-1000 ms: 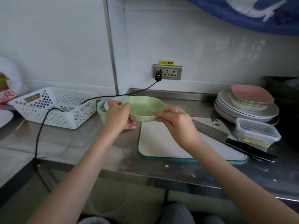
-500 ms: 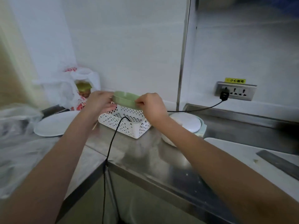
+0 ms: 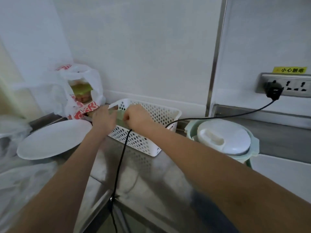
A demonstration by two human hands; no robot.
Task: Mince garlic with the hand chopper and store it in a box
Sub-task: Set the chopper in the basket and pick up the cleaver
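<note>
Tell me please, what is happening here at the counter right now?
A person holds a green dish with both hands, the left hand and the right hand, inside the white perforated basket on the steel counter. A black cable runs across the basket from the wall socket. The white-lidded chopper sits in a pale green bowl to the right, untouched. A white plate lies to the left.

At the right edge of the frame, a yellow sticker (image 3: 289,70) on the wall just above the socket plate (image 3: 286,85) reads 小心触电. At left, a white plastic bag (image 3: 79,98) carries red printed characters too crumpled to read.
</note>
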